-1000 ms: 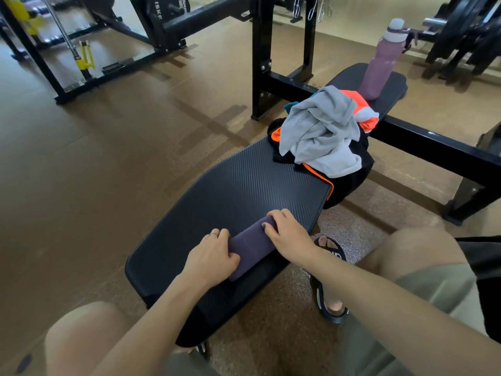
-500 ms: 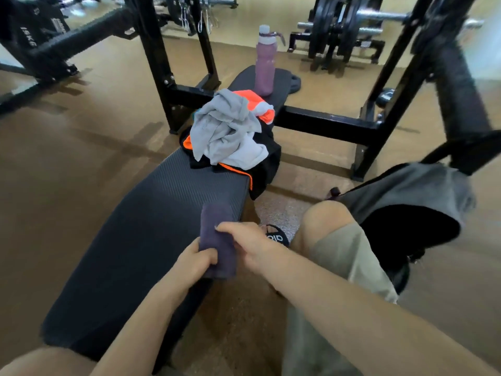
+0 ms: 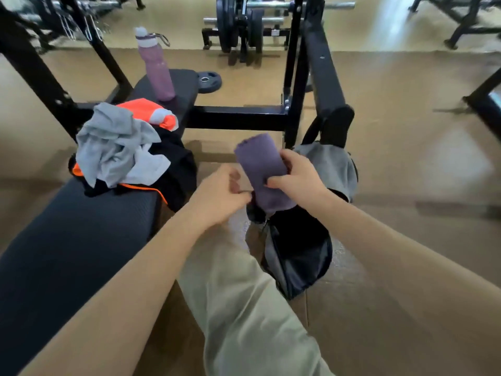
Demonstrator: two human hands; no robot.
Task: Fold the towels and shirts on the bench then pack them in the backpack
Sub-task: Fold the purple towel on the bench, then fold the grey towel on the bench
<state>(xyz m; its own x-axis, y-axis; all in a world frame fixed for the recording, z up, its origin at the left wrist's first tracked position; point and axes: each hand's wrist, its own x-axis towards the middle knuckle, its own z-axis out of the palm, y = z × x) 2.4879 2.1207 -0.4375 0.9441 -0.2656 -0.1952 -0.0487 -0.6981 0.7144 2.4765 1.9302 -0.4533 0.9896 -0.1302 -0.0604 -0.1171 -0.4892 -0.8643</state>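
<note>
1. While the view is being taken from above the person's lap, a leg in khaki shorts (image 3: 244,308) is being shown nearest, between the two bare forearms.
2. An open grey backpack (image 3: 298,256) with a dark lining is being stood on the floor just right of that leg, its mouth turned upward.
3. A rolled purple towel (image 3: 261,169) is being held upright directly above the backpack's mouth, its lower end close to the opening.
4. The towel is being gripped by the right hand (image 3: 298,177), with the fingers curled round its right side and the thumb laid across its front.
5. The left hand (image 3: 219,194) is being kept at the towel's lower left edge with its fingers bent; whether anything is being pinched there cannot be told.
6. A black padded bench (image 3: 81,240) is being seen on the left, reaching away from the viewer.
7. A heap of unfolded grey, orange and black clothing (image 3: 122,150) is being left lying farther along the bench.
8. A purple water bottle (image 3: 157,69) is being stood upright beyond the heap, on the bench's far pad.
9. A black rack frame (image 3: 238,118) is being seen crossing behind the bench, with weight plates (image 3: 233,23) farthest away.
</note>
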